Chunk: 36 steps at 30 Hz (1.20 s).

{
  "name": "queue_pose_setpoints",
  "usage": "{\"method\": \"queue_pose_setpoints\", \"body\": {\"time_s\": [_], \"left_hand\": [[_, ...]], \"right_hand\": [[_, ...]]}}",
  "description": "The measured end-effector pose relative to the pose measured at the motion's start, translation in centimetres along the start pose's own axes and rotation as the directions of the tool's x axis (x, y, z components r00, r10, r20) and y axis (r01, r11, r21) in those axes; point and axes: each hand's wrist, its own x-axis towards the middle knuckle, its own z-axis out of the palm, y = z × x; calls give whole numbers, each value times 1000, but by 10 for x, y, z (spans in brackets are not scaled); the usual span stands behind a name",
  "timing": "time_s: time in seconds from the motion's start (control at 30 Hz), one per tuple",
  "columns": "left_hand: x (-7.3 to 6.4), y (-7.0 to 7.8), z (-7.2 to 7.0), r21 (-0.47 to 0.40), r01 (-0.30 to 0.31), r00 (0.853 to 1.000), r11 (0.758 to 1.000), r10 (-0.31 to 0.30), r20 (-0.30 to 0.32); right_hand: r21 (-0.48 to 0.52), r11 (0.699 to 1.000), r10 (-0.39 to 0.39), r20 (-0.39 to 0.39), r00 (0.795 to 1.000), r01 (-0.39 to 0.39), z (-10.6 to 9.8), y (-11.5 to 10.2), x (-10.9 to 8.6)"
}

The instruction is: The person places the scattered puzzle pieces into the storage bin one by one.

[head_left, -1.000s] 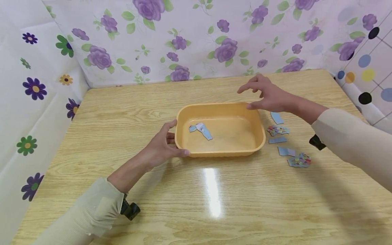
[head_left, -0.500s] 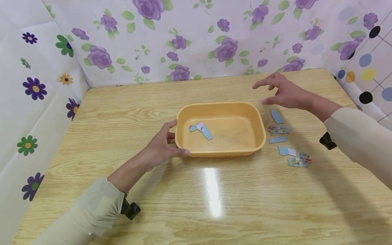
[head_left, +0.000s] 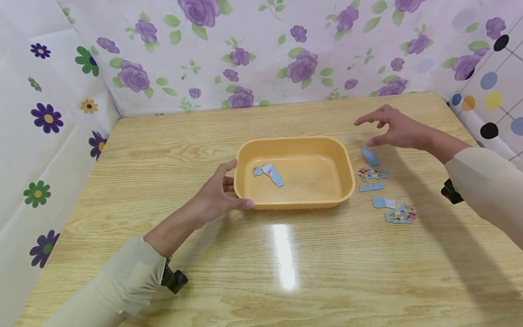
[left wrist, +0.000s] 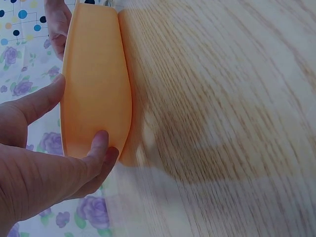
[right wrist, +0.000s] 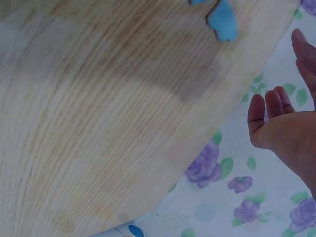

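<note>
Left grip (head_left: 213, 195) is clamped round the left end of the yellow tub (head_left: 310, 177), thumb over the near rim, and now the left wrist view gives up what the head view hides: fingertips (left wrist: 101, 138) set against the tub's outer wall. Inside, towards that same end, lie a long blue-and-white scrap (head_left: 273, 175) and a small scrap (head_left: 257, 171) just beside it. Over to the right, on the tabletop (head_left: 204, 259), pieces run away from us: a multicoloured piece (head_left: 401, 214), a two-tone piece (head_left: 383, 202), a slim blue strip (head_left: 371, 187), a speckled piece (head_left: 372, 174), then a plain blue piece (head_left: 370, 156). Near that last one, up comes the right grip (head_left: 392, 129), wide, thumb and fingers parted; the right wrist view frames it against flowered cloth (right wrist: 242, 185), blue showing only at the top edge. Behind everything, purple roses fill the backdrop (head_left: 265, 54).
</note>
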Motion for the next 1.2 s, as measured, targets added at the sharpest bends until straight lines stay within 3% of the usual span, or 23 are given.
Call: {"method": "queue_pose_setpoints", "body": {"time_s": [0.47, 0.87, 1.07, 1.2], "left_hand": [[1, -1, 0, -13, -7, 1000, 1000, 7, 5], [1, -2, 0, 2, -4, 1000, 1000, 4, -4], [1, -1, 0, -4, -5, 1000, 1000, 5, -4], [1, -1, 0, 9, 3, 1000, 1000, -3, -11]], "right_hand": [[14, 999, 46, 71, 996, -47, 7, 34, -8], [-16, 1000, 10, 87, 996, -9, 19, 46, -10], [-67, 995, -74, 31, 997, 76, 24, 55, -8], [-70, 994, -85, 21, 996, 87, 25, 60, -9]]}}
